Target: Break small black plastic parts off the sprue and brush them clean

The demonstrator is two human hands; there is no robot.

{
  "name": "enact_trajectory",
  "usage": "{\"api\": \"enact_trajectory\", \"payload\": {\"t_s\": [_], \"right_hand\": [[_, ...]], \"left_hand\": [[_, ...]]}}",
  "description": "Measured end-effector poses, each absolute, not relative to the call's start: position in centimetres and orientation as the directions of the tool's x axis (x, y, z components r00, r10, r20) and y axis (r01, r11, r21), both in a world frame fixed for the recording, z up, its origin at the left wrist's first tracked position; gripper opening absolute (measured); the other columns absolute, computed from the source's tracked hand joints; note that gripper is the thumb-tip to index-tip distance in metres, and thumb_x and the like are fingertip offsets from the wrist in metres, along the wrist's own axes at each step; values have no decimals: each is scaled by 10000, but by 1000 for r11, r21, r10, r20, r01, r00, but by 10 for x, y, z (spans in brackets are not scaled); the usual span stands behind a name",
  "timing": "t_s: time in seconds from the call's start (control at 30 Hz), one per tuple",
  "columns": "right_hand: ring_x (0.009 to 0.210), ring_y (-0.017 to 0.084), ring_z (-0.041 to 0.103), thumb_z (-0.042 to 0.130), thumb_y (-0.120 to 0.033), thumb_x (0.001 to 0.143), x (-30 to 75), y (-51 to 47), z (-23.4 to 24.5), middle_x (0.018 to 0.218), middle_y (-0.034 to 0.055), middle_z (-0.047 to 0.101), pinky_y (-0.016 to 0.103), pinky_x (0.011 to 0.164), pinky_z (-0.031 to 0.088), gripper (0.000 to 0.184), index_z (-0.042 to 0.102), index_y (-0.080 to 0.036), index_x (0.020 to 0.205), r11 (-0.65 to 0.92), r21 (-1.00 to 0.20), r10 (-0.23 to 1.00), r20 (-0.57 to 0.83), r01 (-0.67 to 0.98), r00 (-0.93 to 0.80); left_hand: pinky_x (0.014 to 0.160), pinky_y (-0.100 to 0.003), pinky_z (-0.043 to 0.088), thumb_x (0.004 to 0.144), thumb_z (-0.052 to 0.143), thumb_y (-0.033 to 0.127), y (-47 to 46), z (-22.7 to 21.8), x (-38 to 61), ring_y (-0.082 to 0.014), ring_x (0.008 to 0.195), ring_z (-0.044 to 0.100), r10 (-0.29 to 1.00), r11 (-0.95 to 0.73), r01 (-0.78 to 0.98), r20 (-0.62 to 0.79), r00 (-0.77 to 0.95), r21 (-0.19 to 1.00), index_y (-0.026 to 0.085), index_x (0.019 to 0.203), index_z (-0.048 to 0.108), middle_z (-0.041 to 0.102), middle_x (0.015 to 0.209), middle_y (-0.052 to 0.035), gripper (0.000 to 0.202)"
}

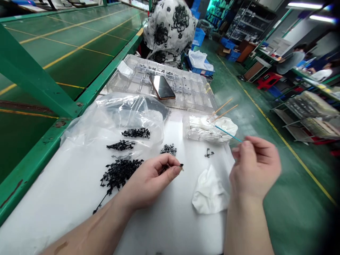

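Note:
My left hand (152,177) is closed, pinching a small black part (181,165) between thumb and forefinger above the white tabletop. Between the fingers of my right hand (255,166) is a thin blue stick (228,132). Its far end reaches into a transparent plastic box (189,131) lined with white cloth (225,124). Two thin wooden sticks (221,107) also lean in that box. Just beyond my left fingertips lies a little heap of small ring-like parts (168,149). A pile of black branched plastic pieces (119,173) spreads left of my left hand.
A transparent bag (106,109), smaller black bunches (136,132), a white cloth (209,193) and a black piece (209,153) lie on the table. Behind stands a compartment tray (186,92) with a phone (162,87) on it. A person (170,28) in patterned clothing is beyond; green frame bars (63,131) run left.

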State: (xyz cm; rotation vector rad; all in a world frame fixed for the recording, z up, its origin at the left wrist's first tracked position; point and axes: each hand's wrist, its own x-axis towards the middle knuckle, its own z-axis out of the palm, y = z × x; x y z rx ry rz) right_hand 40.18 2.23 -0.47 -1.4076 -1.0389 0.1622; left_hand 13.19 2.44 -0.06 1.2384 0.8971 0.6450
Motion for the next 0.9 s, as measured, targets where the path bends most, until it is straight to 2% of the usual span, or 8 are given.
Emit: {"api": "enact_trajectory", "payload": {"t_s": [0.07, 0.13, 0.23, 0.37, 0.5, 0.63, 0.8, 0.9], "right_hand": [[822, 155, 543, 753, -290, 881, 432, 33, -7, 999, 8, 576, 303, 709, 475, 259, 643, -238, 1110, 117, -882, 370, 465, 457, 804], [746, 139, 491, 790, -287, 802, 457, 42, -12, 935, -17, 532, 271, 599, 430, 343, 595, -242, 1081, 18, -956, 279, 285, 291, 917], [595, 124, 442, 767, -415, 763, 474, 49, -21, 792, -38, 525, 253, 457, 343, 334, 557, -235, 950, -46, -999, 406, -6, 14, 914], [543, 112, 486, 795, -467, 675, 470, 49, -27, 732, -23, 581, 252, 440, 381, 391, 581, -202, 867, -19, -987, 593, -139, -159, 793], [566, 77, 484, 870, -415, 631, 462, 47, -21, 761, -40, 601, 212, 472, 382, 441, 619, -184, 913, 107, -982, 594, -63, -156, 802], [586, 58, 486, 917, -414, 645, 453, 47, -15, 775, -29, 645, 186, 498, 392, 451, 684, -166, 941, 199, -979, 540, 66, -52, 839], [613, 79, 522, 873, -432, 752, 442, 48, -18, 822, 16, 702, 210, 521, 425, 374, 762, -155, 978, 201, -960, 482, 269, 193, 834], [648, 103, 572, 843, -435, 794, 440, 48, -20, 840, 31, 713, 244, 568, 472, 348, 779, -155, 990, 188, -941, 485, 338, 281, 807]], "left_hand": [[685, -272, 365, 1044, 614, 456, 24, 0, 131, -141, 727, 440, 825, 233, 54, -227, 517, 971, 220, 972, 651, 541, 828, 35, 249], [680, -269, 362, 1042, 614, 480, 24, -2, 130, -144, 733, 441, 820, 237, 61, -234, 522, 969, 223, 974, 649, 542, 835, 32, 268], [679, -268, 365, 1035, 623, 505, 23, -4, 130, -149, 739, 447, 820, 240, 66, -239, 520, 968, 227, 984, 655, 546, 841, 26, 284], [670, -267, 365, 1021, 643, 513, 23, -5, 131, -151, 736, 450, 835, 234, 59, -232, 499, 970, 226, 976, 663, 555, 836, 20, 291], [684, -267, 377, 1021, 638, 520, 24, -3, 132, -152, 742, 458, 835, 236, 64, -236, 498, 970, 222, 966, 659, 552, 830, 22, 304], [712, -269, 383, 1037, 612, 523, 23, -3, 130, -153, 759, 465, 827, 223, 97, -241, 508, 970, 230, 982, 649, 551, 842, 28, 300], [689, -278, 370, 1043, 592, 545, 22, -3, 129, -162, 740, 451, 831, 214, 133, -252, 496, 968, 238, 994, 645, 539, 830, 27, 316], [674, -277, 363, 1044, 585, 562, 23, -4, 129, -162, 731, 438, 832, 216, 133, -253, 494, 967, 239, 1000, 643, 526, 822, 27, 331]]}}
